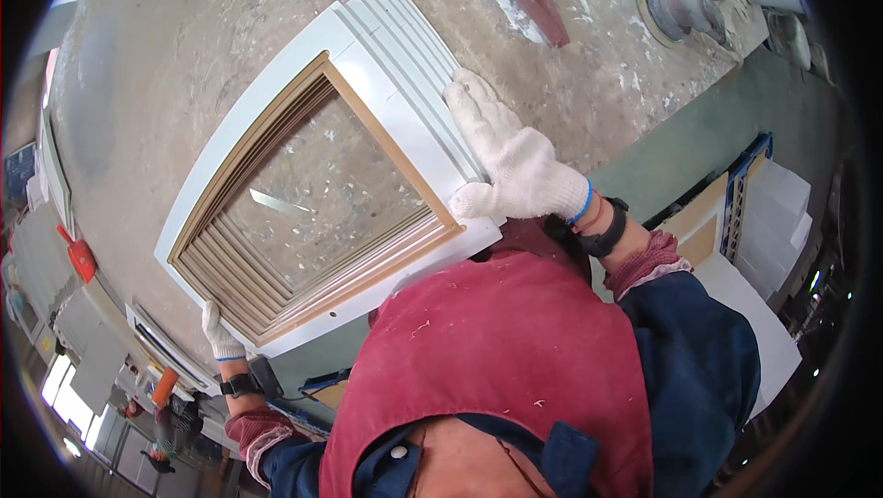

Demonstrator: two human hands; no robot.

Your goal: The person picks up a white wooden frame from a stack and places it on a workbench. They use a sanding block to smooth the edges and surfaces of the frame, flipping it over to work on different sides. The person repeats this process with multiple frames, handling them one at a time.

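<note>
A stack of several white frames (368,35) lies on the worktop, each with one curved side and a brown inner edge. The stack is tilted in view, and its open middle shows the worktop beneath. My right hand (515,156), in a white knit glove, lies along the stack's right side. Its fingers are stretched out flat against the edges, and the thumb rests by the top frame's near corner. My left hand (219,331), gloved too, touches the near left corner with its fingers extended along the side. Part of those fingers is hard to make out.
The worn worktop (138,121) is spotted with white. At the far right are a round sander-like tool (676,11) and dark red strips (533,3). A red-handled tool (78,254) sits at the left edge. White panels (768,222) stand low on the right.
</note>
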